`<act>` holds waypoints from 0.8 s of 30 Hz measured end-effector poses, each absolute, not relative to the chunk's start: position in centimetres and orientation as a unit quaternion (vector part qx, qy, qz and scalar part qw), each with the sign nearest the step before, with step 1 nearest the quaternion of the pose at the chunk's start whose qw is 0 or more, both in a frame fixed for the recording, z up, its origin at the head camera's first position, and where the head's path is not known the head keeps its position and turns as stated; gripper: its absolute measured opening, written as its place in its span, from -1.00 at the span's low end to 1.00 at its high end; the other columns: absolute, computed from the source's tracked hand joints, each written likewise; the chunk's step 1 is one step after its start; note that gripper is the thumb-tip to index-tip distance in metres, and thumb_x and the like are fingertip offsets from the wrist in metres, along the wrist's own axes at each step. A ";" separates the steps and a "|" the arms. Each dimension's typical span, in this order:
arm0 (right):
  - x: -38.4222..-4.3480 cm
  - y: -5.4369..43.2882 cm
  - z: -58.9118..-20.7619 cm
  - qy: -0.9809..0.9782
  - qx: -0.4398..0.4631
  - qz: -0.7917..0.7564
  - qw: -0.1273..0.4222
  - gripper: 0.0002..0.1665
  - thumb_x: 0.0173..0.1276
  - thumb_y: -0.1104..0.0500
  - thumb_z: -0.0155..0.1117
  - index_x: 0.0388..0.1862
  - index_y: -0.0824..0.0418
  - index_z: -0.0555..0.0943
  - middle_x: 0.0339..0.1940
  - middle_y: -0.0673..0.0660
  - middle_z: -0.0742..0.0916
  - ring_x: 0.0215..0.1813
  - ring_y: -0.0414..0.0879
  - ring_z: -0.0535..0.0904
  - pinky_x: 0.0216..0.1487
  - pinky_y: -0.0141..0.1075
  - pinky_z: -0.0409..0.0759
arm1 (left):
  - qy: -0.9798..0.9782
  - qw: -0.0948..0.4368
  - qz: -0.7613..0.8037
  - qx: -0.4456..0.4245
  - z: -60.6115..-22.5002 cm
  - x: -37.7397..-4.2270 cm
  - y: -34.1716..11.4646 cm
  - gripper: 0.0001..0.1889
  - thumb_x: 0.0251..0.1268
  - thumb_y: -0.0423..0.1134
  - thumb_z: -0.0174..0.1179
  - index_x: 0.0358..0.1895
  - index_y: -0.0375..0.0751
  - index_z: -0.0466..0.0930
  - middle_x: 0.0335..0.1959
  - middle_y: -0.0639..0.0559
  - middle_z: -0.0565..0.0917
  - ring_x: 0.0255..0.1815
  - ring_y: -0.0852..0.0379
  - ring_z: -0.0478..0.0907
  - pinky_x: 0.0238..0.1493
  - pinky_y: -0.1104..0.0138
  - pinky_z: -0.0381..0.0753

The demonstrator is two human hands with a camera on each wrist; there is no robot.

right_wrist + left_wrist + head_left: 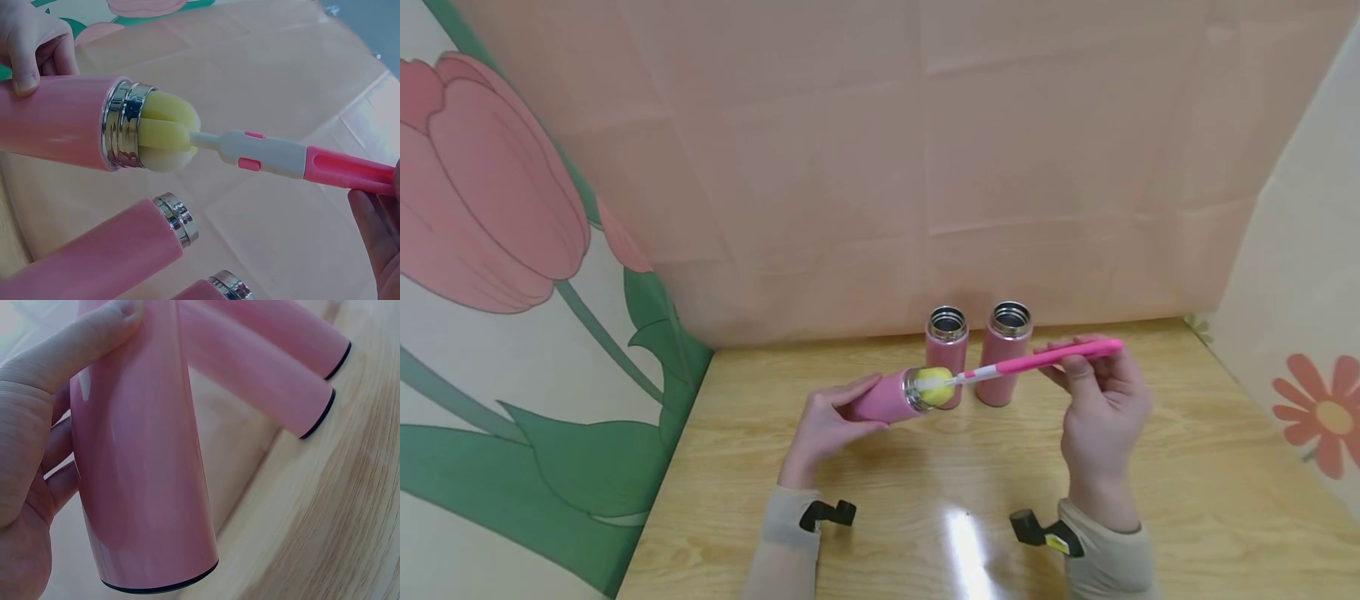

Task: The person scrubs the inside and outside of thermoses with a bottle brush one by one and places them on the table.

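My left hand (829, 421) grips a pink thermos bottle (883, 398) around its body, tilted nearly on its side above the table, mouth toward the right. In the left wrist view the thumb lies across the bottle (140, 475) with fingers behind it. My right hand (1105, 408) holds a bottle brush (1037, 360) by its pink handle. In the right wrist view the brush's yellow and white sponge head (165, 128) sits at the steel mouth of the bottle, partly inside and bulging out. How deep it reaches is hidden.
Two more pink bottles, one at left (947, 354) and one at right (1006, 354), stand uncapped on the wooden table (760, 517), just behind the held bottle. A pink cloth (850, 167) hangs at the back. A flower-patterned wall (490, 250) borders the left side.
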State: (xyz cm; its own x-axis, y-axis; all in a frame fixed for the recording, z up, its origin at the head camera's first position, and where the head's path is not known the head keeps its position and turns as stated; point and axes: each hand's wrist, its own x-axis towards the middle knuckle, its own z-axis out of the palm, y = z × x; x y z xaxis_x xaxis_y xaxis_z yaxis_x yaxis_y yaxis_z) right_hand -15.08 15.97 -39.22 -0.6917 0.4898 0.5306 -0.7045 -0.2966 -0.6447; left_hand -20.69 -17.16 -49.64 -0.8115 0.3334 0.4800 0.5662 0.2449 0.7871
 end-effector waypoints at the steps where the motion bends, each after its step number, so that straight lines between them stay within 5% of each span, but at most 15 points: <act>1: -15.0 16.0 -39.2 -0.462 0.110 0.796 0.376 -0.76 0.49 0.52 0.28 -0.02 0.75 0.52 -0.21 0.36 0.78 -0.15 0.08 0.80 -0.09 -0.15 0.80 | -0.781 0.106 -0.544 -0.287 -49.6 -20.7 -17.2 -0.29 0.01 -0.33 0.71 0.34 -0.11 0.72 0.28 0.04 0.72 0.33 -0.05 0.66 0.40 0.05 0.56; 11: -14.7 16.8 -38.6 -0.467 0.074 0.787 0.397 -0.61 0.52 0.42 0.32 0.05 0.78 0.48 -0.19 0.36 0.79 -0.12 0.08 0.80 -0.08 -0.12 0.79 | -0.785 0.109 -0.539 -0.284 -49.5 -20.6 -17.6 -0.27 -0.02 -0.35 0.72 0.34 -0.09 0.72 0.29 0.08 0.71 0.35 -0.04 0.64 0.42 0.06 0.54; 24: -14.6 18.2 -38.5 -0.383 0.052 0.822 0.419 -0.69 0.43 0.48 0.37 0.02 0.70 0.54 -0.24 0.38 0.75 -0.17 0.15 0.78 -0.14 -0.09 0.80 | -0.795 0.122 -0.529 -0.271 -49.5 -20.9 -18.6 -0.29 -0.01 -0.29 0.73 0.33 -0.09 0.73 0.28 0.03 0.72 0.33 -0.07 0.66 0.40 0.03 0.57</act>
